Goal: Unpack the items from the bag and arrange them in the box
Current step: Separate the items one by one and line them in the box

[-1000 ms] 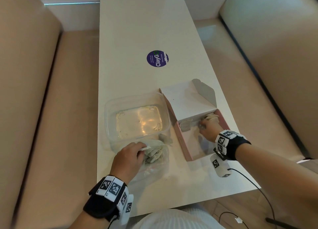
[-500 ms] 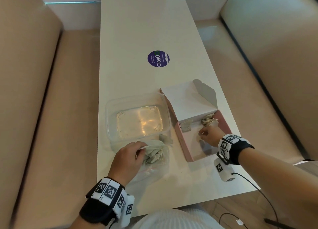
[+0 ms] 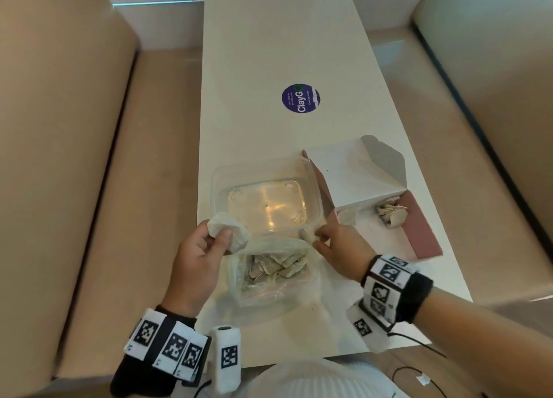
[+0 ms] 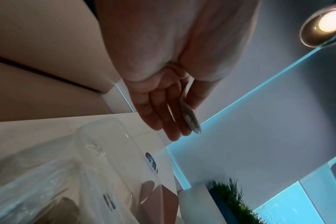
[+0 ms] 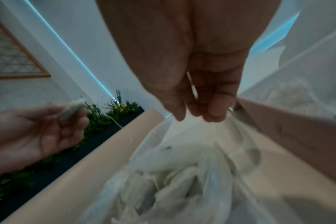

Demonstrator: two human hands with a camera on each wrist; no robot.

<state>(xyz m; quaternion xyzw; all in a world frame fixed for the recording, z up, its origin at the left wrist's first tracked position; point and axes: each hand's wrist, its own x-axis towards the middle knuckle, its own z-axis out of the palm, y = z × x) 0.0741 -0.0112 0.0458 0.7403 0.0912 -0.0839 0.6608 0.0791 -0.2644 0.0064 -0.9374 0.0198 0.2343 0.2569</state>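
Observation:
A clear plastic bag (image 3: 278, 290) lies near the table's front edge with several pale tea bags (image 3: 278, 269) inside. My left hand (image 3: 217, 233) pinches one tea bag (image 3: 229, 228) just above the bag's left side; in the left wrist view that tea bag (image 4: 190, 119) sits between thumb and fingers. My right hand (image 3: 318, 239) pinches the bag's open rim (image 5: 217, 125) on the right. The pink box (image 3: 422, 233) stands to the right with its white lid (image 3: 353, 176) up, and a few tea bags (image 3: 390, 213) lie in its far end.
A clear plastic container (image 3: 266, 197) sits just behind the bag, touching the box's left side. A round purple sticker (image 3: 300, 98) marks the table's middle. Beige bench seats (image 3: 89, 188) flank the narrow white table (image 3: 269, 38).
My right hand left the box and moved left to the bag's rim. My left hand lifted a tea bag up out of the bag.

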